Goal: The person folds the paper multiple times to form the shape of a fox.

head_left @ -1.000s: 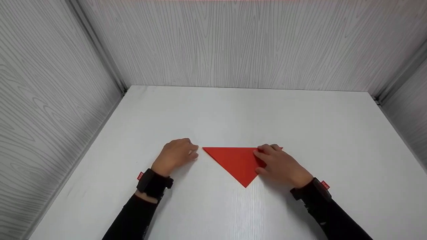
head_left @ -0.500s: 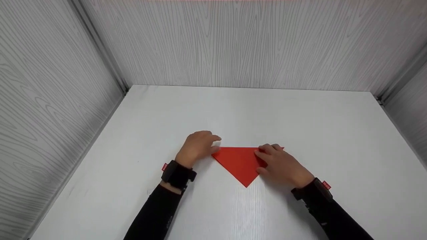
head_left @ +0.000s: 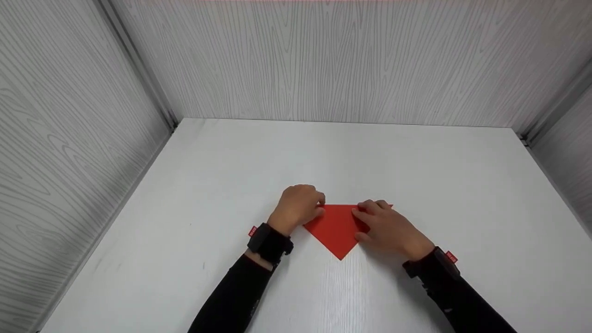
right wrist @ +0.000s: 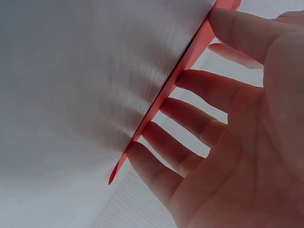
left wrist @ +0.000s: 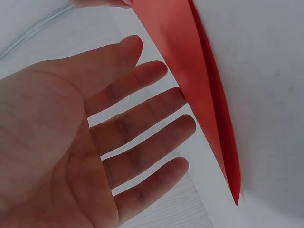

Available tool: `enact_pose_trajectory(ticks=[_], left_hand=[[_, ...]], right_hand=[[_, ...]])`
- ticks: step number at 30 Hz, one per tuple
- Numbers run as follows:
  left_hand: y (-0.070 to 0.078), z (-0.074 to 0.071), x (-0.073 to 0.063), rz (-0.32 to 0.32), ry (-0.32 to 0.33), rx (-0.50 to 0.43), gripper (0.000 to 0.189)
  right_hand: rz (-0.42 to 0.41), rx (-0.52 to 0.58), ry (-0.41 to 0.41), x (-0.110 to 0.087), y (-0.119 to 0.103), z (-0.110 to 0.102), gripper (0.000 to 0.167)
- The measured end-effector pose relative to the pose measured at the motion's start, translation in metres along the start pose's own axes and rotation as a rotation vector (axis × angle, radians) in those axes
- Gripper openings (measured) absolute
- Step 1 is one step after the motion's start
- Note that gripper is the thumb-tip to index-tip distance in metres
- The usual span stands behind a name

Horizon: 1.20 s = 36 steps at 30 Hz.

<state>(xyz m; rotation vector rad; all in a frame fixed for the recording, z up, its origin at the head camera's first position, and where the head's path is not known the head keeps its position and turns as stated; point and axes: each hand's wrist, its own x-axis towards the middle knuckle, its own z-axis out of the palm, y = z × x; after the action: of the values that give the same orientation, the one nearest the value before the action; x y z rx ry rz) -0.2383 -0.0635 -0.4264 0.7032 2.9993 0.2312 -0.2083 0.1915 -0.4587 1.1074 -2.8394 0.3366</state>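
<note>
A red sheet of paper, folded into a triangle, lies on the white table with one corner toward me. My left hand is over its left corner and hides that tip. In the left wrist view, the left hand's fingers are stretched out along the edge of the paper, whose layers gape slightly. On the right side of the triangle, the fingertips of my right hand press down. The right wrist view has those spread fingers touching the paper.
The white tabletop surrounds the paper. A wood-grained grey panel stands behind it, with side panels to the left and right. Both wrists wear black straps with small red tags.
My left hand has moved right, from beside the triangle's left corner to over it. The right hand and the paper have stayed in place.
</note>
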Motion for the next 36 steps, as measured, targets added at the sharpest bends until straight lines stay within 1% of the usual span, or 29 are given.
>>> enact_pose_trajectory(ticks=[9, 15, 18, 21, 24, 26, 29, 31, 33, 36], left_hand=[[-0.001, 0.005, 0.004, 0.004, 0.082, -0.021, 0.013], [-0.003, 0.007, 0.007, 0.003, 0.097, -0.039, 0.011], [-0.004, 0.007, 0.006, 0.009, 0.092, -0.089, 0.009], [-0.004, 0.002, 0.006, 0.025, 0.085, -0.157, 0.008], [-0.003, -0.008, 0.004, 0.045, 0.077, -0.224, 0.008], [-0.001, -0.018, 0.001, 0.062, 0.073, -0.268, 0.007], [0.003, -0.036, -0.006, 0.090, 0.072, -0.341, 0.007], [0.007, -0.050, -0.011, 0.110, 0.083, -0.373, 0.006], [0.010, -0.064, -0.018, 0.128, 0.107, -0.392, 0.005], [0.013, -0.084, -0.029, 0.148, 0.160, -0.401, 0.006]], right_hand=[[0.003, 0.006, -0.014, 0.000, 0.000, -0.003, 0.048], [0.001, 0.013, -0.008, 0.001, -0.002, -0.004, 0.047], [-0.001, 0.021, -0.013, 0.000, -0.003, -0.006, 0.049], [0.020, 0.007, -0.028, 0.001, -0.004, -0.012, 0.059], [0.043, 0.007, -0.010, 0.004, -0.004, -0.024, 0.069], [0.052, 0.021, 0.031, 0.006, -0.005, -0.034, 0.069], [0.045, 0.053, 0.106, 0.007, -0.007, -0.054, 0.059], [0.045, 0.079, 0.142, 0.007, -0.011, -0.069, 0.050], [0.041, 0.110, 0.166, 0.008, -0.016, -0.084, 0.041], [0.040, 0.153, 0.196, 0.009, -0.026, -0.102, 0.027]])
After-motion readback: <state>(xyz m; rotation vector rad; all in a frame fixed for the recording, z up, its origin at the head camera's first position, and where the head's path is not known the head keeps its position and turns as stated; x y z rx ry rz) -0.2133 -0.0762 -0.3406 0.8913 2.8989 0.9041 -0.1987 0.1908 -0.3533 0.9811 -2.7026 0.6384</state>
